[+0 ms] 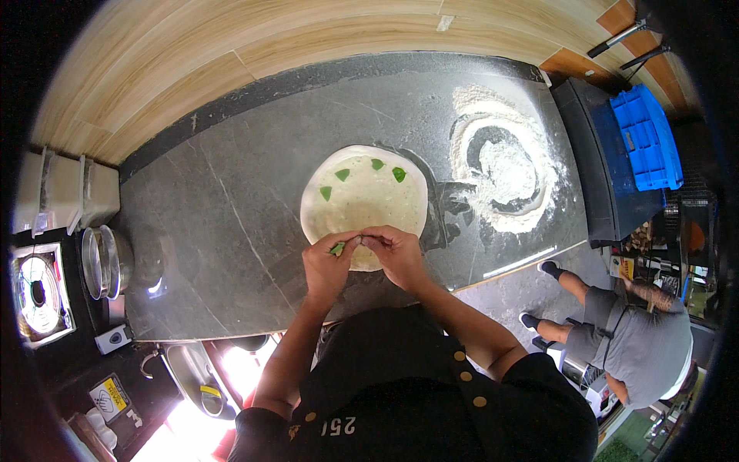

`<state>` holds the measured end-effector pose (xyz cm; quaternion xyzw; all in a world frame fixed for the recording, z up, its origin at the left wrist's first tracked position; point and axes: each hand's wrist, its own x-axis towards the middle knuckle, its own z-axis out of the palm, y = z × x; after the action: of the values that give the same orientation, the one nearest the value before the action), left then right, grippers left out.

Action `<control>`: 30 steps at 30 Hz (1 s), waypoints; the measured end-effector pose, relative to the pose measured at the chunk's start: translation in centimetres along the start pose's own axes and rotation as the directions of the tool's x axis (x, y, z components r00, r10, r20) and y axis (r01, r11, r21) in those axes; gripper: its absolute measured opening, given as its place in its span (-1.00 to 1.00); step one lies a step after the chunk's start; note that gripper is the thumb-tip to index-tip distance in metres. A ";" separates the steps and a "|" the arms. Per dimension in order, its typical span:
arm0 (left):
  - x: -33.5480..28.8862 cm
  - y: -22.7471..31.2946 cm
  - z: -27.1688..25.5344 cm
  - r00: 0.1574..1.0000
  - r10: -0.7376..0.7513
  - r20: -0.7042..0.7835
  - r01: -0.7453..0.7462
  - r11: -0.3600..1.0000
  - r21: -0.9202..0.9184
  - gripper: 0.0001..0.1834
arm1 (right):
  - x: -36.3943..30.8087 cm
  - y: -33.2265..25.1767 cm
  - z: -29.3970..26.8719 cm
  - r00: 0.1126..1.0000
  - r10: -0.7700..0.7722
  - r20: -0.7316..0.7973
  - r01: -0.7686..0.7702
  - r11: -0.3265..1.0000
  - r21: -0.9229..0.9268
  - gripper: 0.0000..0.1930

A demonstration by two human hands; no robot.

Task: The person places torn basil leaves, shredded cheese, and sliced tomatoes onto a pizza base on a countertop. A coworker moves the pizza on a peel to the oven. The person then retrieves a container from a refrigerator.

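Observation:
A round of pizza dough (pixel 362 202) with a pale, creamy topping and a raised rim lies on the dark stone counter. Several green basil leaves (pixel 342 175) are spread along its far half. Over the near edge of the dough, my left hand (pixel 326 269) is closed, and green basil (pixel 338 249) shows between its fingers. My right hand (pixel 396 258) pinches right against the left fingertips. Whatever lies between the meeting fingertips is too small to make out.
White flour (pixel 508 173) is heaped and ringed on the counter's right. Past it stand a dark cabinet (pixel 589 162) and a blue crate (pixel 645 138). Metal bowls (pixel 108 262) and white containers (pixel 100 192) line the left end. Another person (pixel 639 339) is on the floor side at right.

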<state>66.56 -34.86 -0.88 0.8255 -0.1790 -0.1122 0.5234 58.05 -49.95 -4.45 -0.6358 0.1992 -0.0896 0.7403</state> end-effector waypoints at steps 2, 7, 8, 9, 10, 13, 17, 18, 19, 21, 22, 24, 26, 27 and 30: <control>0.0 -0.1 0.1 0.996 -0.089 -0.010 0.088 0.993 -0.074 -0.86 | 0.2 0.1 0.0 0.997 0.073 -0.011 -0.073 0.997 0.000 -0.83; 0.4 -0.8 0.3 0.981 -0.183 0.065 0.193 0.959 -0.206 -0.87 | 0.6 0.5 -0.6 0.985 0.174 0.013 -0.170 0.937 0.306 -0.85; 0.6 -1.0 0.3 0.968 -0.232 0.095 0.250 0.928 -0.277 -0.88 | 0.7 0.5 -0.9 0.971 0.239 -0.010 -0.216 0.896 0.387 -0.85; 0.7 -1.1 0.2 0.966 -0.253 0.060 0.258 0.904 -0.339 -0.87 | 0.9 0.5 -1.2 0.961 0.275 0.011 -0.245 0.836 0.491 -0.85; 0.9 -1.3 0.1 0.953 -0.302 0.038 0.291 0.868 -0.403 -0.87 | 1.2 0.4 -1.8 0.963 0.262 -0.058 -0.218 0.890 0.402 -0.85; 2.5 -2.3 -1.2 0.970 -0.235 -0.066 0.222 0.961 -0.163 -0.85 | 3.3 0.1 -5.2 0.982 0.088 -0.166 -0.080 0.995 0.051 -0.85; 4.5 -4.3 -2.8 0.988 -0.127 -0.085 0.140 0.975 0.172 -0.84 | 6.0 0.3 -9.1 0.960 -0.143 -0.239 0.013 0.880 -0.475 -0.85; 4.7 -4.9 -2.9 0.993 -0.099 -0.061 0.110 0.972 0.206 -0.84 | 6.2 0.6 -9.6 0.958 -0.178 -0.226 0.038 0.856 -0.516 -0.84; 4.9 -5.4 -2.9 0.997 -0.064 -0.046 0.073 0.970 0.230 -0.83 | 6.4 0.8 -9.9 0.961 -0.172 -0.216 0.025 0.833 -0.553 -0.84; 5.3 -6.2 -2.7 1.000 0.004 -0.004 -0.003 0.964 0.268 -0.83 | 6.7 1.3 -10.2 0.963 -0.225 -0.146 0.092 0.789 -0.607 -0.82; 5.4 -6.5 -2.6 1.000 0.021 0.019 -0.026 0.948 0.318 -0.82 | 6.8 1.4 -10.2 0.961 -0.242 -0.133 0.095 0.742 -0.664 -0.82; 5.6 -6.8 -2.3 0.997 0.045 0.068 -0.069 0.912 0.404 -0.81 | 7.0 1.6 -10.1 0.953 -0.287 -0.096 0.120 0.648 -0.752 -0.81; 5.5 -6.9 -2.0 0.994 0.092 0.066 -0.111 0.904 0.413 -0.82 | 7.1 1.5 -10.0 0.948 -0.310 -0.076 0.145 0.632 -0.761 -0.84; 5.5 -6.9 -1.9 0.994 0.089 0.059 -0.106 0.907 0.408 -0.82 | 7.1 1.3 -9.9 0.958 -0.270 -0.098 0.099 0.631 -0.769 -0.85; 5.4 -6.9 -1.7 0.998 0.061 0.007 -0.059 0.927 0.369 -0.82 | 6.9 0.7 -9.9 0.938 -0.335 -0.082 0.132 0.570 -0.811 -0.85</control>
<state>73.34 -32.99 -6.39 0.9035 -0.2210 -0.0585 0.3624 60.14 -61.43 -7.54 -0.9038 0.2147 -0.1613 0.3332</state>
